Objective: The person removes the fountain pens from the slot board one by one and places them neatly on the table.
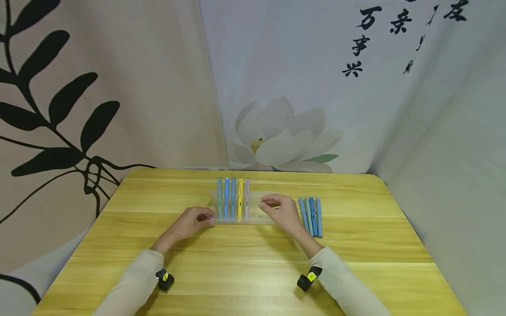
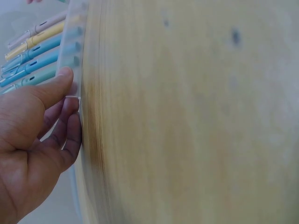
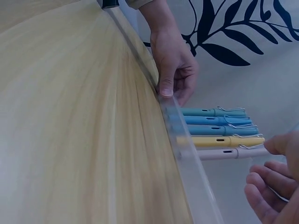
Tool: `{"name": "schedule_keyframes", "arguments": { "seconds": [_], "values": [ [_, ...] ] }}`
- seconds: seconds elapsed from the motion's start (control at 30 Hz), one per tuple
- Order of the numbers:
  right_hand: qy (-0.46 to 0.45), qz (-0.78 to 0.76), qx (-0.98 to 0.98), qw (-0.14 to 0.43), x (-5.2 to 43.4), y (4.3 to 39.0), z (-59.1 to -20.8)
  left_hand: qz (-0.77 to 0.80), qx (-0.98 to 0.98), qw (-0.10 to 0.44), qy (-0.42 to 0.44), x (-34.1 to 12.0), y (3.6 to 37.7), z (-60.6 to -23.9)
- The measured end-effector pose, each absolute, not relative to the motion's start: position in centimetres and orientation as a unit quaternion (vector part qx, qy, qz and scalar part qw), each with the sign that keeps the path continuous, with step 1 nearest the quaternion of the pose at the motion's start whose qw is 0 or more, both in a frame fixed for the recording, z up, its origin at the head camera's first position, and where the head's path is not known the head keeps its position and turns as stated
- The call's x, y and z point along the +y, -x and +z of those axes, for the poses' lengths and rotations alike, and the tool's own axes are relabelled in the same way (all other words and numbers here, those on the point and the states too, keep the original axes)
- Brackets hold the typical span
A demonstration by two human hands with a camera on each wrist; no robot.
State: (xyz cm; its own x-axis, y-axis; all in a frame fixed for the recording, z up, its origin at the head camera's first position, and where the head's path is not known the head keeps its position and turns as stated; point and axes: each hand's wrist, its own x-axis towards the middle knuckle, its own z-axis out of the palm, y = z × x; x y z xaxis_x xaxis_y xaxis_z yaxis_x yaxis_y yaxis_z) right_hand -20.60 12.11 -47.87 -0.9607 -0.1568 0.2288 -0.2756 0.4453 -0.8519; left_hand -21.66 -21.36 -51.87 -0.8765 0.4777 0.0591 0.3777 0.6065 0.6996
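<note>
A clear plastic pen rack (image 1: 265, 219) lay on the wooden table (image 1: 245, 272), nearer the far edge than the near one and about midway between the left and right edges. Five pens (image 1: 233, 197) sat side by side in its left slots: a teal one, two blue ones, a yellow one and a pale pink one, all with their clips toward the far edge. The slots in the rack's right part held nothing. The left hand (image 1: 191, 223) rested at the rack's near left corner, thumb pressed on its edge and fingers curled beneath against it. The right hand (image 1: 281, 210) hovered over the rack's right end with fingers loosely bent, and whether it touched the plastic could not be told. Just right of that hand, four loose pens (image 1: 311, 216) in blue and teal lay together on the table.
</note>
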Motion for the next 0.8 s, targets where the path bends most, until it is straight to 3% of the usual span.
{"name": "schedule_keyframes", "arguments": {
  "seconds": [0.8],
  "values": [
    [-0.087,0.525,-0.845,0.044,8.2,22.9,-50.4,0.364,0.899,0.068,-0.236,-21.2,21.5,-51.7]
  ]
}}
